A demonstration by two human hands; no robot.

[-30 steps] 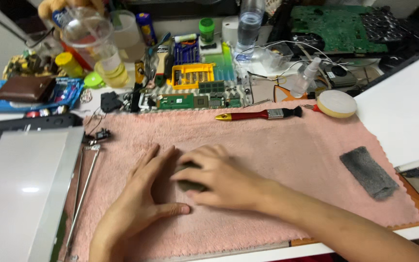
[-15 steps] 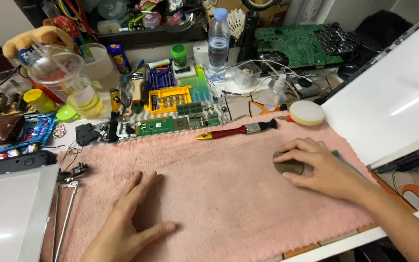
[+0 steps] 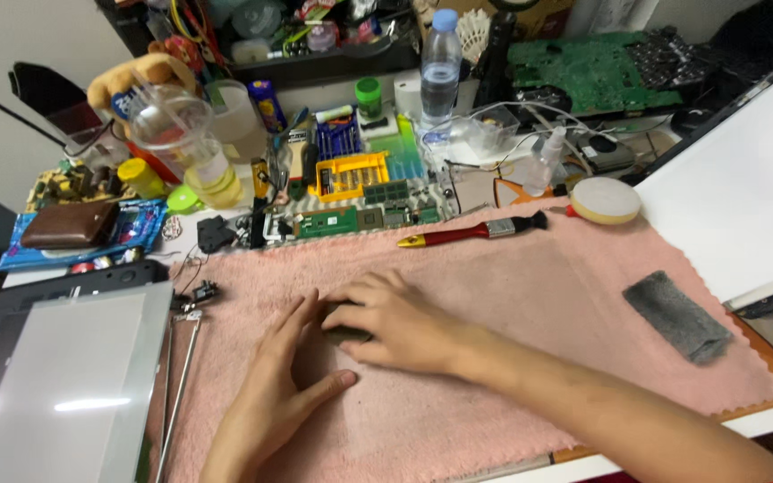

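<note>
A pink towel covers the middle of the workbench. My left hand lies flat on it, palm down, fingers spread and holding nothing. My right hand reaches across from the lower right and presses its curled fingers on a small dark object, which is mostly hidden under them. The two hands touch at the thumb side. A grey fuzzy cloth lies alone on the towel's right end, well away from both hands.
A red-handled brush and a round cream pad lie at the towel's far edge. Behind are green circuit boards, a yellow bit case and a water bottle. A white panel sits right, a grey panel and thin metal rods left.
My right hand went out to the towel's right end near the grey cloth, then came back left to the middle beside my left hand. The left hand stayed flat in place.
</note>
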